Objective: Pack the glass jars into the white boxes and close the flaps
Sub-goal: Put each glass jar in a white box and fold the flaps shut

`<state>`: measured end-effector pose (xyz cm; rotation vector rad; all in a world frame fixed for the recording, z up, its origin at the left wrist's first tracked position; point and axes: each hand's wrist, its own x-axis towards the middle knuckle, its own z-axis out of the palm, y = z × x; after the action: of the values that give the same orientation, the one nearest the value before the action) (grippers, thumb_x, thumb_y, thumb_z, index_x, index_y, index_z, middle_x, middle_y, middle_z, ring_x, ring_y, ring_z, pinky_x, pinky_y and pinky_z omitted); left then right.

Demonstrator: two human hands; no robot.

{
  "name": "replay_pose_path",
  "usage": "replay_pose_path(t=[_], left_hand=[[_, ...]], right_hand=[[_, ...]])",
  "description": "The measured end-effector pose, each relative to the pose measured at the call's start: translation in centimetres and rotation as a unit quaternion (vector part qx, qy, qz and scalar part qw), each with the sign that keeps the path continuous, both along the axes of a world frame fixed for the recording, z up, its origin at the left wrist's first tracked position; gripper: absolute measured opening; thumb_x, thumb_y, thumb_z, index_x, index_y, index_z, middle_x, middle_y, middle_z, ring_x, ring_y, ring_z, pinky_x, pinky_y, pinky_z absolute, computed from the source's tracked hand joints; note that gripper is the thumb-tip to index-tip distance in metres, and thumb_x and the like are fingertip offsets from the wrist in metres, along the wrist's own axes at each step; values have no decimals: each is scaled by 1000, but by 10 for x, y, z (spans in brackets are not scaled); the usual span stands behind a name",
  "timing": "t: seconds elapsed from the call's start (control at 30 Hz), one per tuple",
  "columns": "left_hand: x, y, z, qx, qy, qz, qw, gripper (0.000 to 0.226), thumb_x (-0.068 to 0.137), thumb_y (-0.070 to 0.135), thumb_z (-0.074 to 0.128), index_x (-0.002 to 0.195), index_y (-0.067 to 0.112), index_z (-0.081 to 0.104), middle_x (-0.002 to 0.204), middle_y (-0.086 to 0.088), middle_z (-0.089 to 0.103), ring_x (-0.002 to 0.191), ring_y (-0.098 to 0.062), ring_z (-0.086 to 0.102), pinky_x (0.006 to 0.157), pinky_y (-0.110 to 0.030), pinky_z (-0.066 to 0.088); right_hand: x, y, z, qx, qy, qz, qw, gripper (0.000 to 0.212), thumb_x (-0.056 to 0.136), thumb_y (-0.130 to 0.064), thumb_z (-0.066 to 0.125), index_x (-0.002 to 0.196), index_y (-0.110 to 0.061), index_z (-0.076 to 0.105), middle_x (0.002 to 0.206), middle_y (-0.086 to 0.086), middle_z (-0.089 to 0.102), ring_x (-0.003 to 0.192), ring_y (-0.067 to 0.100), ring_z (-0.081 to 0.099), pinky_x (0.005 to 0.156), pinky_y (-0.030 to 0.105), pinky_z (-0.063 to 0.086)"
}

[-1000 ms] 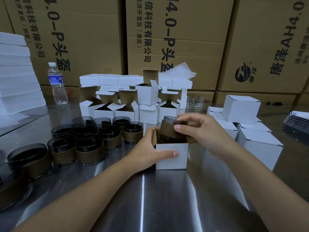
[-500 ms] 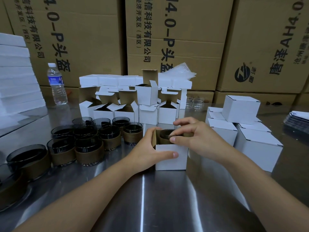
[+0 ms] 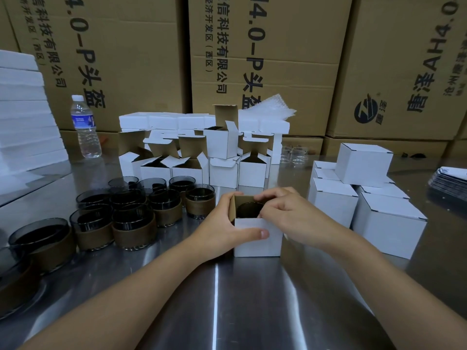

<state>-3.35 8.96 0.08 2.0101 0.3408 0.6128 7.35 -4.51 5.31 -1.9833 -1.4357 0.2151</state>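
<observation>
my left hand [image 3: 227, 228] grips the white box [image 3: 257, 241] on the desk [image 3: 227, 299], thumb across its front, to steady it; the glass jar [image 3: 249, 209] sits inside, flaps open; my right hand [image 3: 285, 215] curls over the right rim, likely seating it

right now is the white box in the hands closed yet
Open. The white box top shows its brown inside and a dark glass jar sunk in it; no flap covers it.

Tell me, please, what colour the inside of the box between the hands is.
Brown cardboard inside the box, white outside; head view.
</observation>
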Motion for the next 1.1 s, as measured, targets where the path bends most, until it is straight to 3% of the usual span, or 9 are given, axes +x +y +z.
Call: replay_pose_path(t=[0.13,0.27,0.37,0.5,0.6,0.67,0.77,0.97,1.1], left_hand=[[1,1,-1,-3,-5,-4,1000,96,42,62,80,124,40,35,109,21,57,95,16,55,75,-7,45],[1,3,-2,-14,-6,-8,1000,96,42,61,82,124,42,35,109,19,59,93,13,59,72,-10,49],[0,5,-3,-21,0,-9,1000,99,41,63,82,125,45,33,111,21,58,92,14,59,72,-11,51],[-2,5,-3,-27,-2,-13,1000,98,43,62,81,127,46,33,112,20,58,94,12,60,71,-11,51],[-2,5,-2,-26,-5,-12,1000,98,44,62,80,129,46,33,114,21,57,97,7,61,72,-11,51],[-3,5,-2,-27,-5,-11,1000,98,44,63,80,129,46,33,114,20,57,98,5,62,74,-12,52],[-2,6,-3,-28,-6,-13,1000,98,44,62,81,128,46,34,114,20,58,99,2,62,78,-16,54],[-1,8,-5,-36,-8,-15,999,97,44,61,83,128,46,35,116,16,59,101,-2,64,83,-22,55],[-1,7,-5,-34,-9,-15,999,99,44,61,82,129,44,35,117,16,59,103,-3,63,86,-23,55]], right_hand=[[1,-1,0,13,-20,7,1000,35,92,-21,47,65,-32,67,114,-24,48,117,2,32,94,22,24],[8,-1,3,153,69,-56,984,25,94,-25,49,86,-40,66,111,-20,55,105,-4,48,85,16,36],[19,1,3,255,288,-154,910,30,92,-11,44,93,-29,67,106,-7,65,98,6,57,83,22,45],[23,1,-2,263,518,-209,787,35,87,4,35,110,-9,58,82,3,61,64,10,52,56,22,41],[21,2,-6,211,613,-211,732,31,85,6,30,90,-5,59,74,8,57,60,17,49,51,26,42],[18,3,-9,165,640,-188,726,26,83,2,35,80,-8,58,73,7,53,62,20,50,59,26,45],[16,4,-11,124,639,-157,743,23,79,-4,44,93,-15,58,74,5,54,69,20,54,71,27,46],[16,0,-9,88,634,-121,759,14,73,-14,53,80,-10,65,70,2,54,70,18,55,71,27,49],[17,1,-10,73,625,-114,769,40,75,-19,62,113,-9,64,89,7,64,84,20,59,78,28,50]])
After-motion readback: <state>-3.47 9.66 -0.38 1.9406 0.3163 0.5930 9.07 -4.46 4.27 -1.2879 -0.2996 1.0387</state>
